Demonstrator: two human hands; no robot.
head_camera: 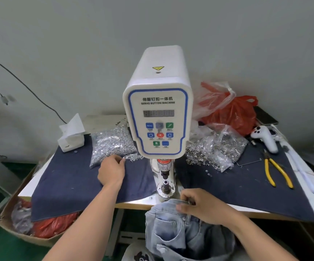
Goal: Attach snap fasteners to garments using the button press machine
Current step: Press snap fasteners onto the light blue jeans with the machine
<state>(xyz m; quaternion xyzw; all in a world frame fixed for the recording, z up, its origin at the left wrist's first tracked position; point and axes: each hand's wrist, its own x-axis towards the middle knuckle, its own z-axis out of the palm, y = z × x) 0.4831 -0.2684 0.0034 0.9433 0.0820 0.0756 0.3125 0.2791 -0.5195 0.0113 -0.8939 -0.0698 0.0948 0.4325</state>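
Left hand (112, 171) picks fasteners (133, 157); right hand (199, 206) grips one jeans (180, 232) (waistband).

The button press machine (158, 117) panel reads "伺服钉扣一体机" and "SERVO BUTTON MACHINE"; its red label (164, 165) says "CARE OF FINGER".

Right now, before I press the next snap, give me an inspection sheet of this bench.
Surface: table covered by dark blue cloth.
Job's things: button press machine at centre; jeans at the front edge, below the lower die; fastener bags left and right.
Clutter: yellow-handled pliers, white handheld controller, red plastic bag, tissue box.
Grippers: left hand picking at loose fasteners; right hand pinching the jeans waistband.
Cables: black cable along the wall.
Surroundings: cardboard box with red bags on green floor.
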